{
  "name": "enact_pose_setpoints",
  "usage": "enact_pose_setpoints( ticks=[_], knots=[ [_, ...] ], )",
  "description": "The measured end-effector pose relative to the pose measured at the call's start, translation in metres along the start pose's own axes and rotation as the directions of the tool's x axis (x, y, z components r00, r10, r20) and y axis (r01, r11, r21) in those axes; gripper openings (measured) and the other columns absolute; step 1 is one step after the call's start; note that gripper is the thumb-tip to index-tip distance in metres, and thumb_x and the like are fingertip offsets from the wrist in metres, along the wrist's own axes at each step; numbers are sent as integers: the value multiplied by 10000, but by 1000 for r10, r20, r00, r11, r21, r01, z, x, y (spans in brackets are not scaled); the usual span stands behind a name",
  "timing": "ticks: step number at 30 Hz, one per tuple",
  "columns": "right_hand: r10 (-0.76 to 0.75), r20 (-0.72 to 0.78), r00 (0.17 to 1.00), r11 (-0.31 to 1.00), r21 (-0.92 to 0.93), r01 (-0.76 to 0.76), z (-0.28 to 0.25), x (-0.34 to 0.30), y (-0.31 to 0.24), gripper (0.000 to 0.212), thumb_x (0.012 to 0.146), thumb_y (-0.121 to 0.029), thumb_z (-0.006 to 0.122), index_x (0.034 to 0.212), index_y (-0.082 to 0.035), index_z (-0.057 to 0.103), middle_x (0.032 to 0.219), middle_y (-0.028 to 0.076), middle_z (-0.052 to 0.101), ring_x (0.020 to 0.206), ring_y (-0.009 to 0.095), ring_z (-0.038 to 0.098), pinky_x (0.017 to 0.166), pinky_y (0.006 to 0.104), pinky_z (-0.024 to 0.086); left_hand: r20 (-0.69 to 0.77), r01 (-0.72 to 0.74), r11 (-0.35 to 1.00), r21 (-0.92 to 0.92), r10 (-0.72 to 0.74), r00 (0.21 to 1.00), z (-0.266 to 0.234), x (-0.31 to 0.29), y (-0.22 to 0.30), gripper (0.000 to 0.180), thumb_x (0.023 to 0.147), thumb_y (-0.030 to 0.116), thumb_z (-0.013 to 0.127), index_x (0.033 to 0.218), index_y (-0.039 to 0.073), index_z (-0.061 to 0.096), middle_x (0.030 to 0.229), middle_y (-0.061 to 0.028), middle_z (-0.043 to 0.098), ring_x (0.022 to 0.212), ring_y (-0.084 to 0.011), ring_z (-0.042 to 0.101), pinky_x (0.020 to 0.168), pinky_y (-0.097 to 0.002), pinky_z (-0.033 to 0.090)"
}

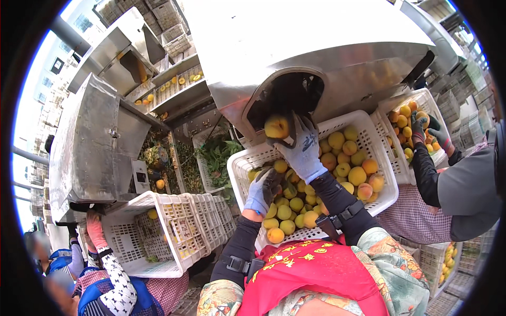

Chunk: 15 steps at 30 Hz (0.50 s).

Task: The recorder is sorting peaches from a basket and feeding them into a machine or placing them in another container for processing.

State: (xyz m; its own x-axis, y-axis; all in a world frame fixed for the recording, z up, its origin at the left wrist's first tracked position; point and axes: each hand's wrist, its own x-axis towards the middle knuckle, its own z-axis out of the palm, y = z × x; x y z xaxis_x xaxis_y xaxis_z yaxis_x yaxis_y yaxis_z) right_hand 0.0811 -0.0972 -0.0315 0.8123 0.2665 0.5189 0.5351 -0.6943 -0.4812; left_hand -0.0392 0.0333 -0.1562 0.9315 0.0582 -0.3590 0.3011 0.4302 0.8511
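Note:
My right hand [304, 150], in a grey-blue glove with dark fingers, grips a yellow peach [276, 127] in front of the dark round opening [287, 95] of a metal machine. Below it stands a white plastic crate [387, 181] heaped with yellow and green-tinged peaches [287, 212], some blushed red. My left hand [262, 190], gloved alike, is low over the crate's left side among the peaches. Its fingers are curled downward, and what they close on is hidden. Another peach [280, 166] lies just beyond those fingertips.
To the right, a co-worker's gloved hands [421, 129] are over another peach crate [379, 124]. A second person's arm [103, 247] reaches toward the left-hand machine [89, 142], beside white crates [174, 226] tipped sideways. Green leaves [224, 158] fill a bin left of my crate.

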Motion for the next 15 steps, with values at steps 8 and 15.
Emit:
enact_pose_setpoints(
  ticks=[8, 15],
  knots=[
    [-326, -253, 911, 941, -184, 286, 41, 77, 40, 769, 726, -328, 774, 1349, -13, 450, 1186, 195, 567, 1021, 381, 557, 920, 479, 430, -230, 237, 15, 971, -176, 957, 30, 12, -7, 663, 814, 354, 602, 1364, 16, 446, 1428, -234, 410, 1268, -404, 450, 1046, -449, 370],
    [-221, 448, 866, 974, 146, 173, -15, -6, 41, 427, 789, -302, 677, 1143, -72, 616, 989, 143, 668, 918, 327, 625, 831, 417, 480, -322, 307, -137, 942, -110, 940, 17, 12, -53, 461, 887, 175, 522, 1340, 89, 513, 1288, -215, 553, 1178, -350, 558, 926, -423, 476]
  ],
)
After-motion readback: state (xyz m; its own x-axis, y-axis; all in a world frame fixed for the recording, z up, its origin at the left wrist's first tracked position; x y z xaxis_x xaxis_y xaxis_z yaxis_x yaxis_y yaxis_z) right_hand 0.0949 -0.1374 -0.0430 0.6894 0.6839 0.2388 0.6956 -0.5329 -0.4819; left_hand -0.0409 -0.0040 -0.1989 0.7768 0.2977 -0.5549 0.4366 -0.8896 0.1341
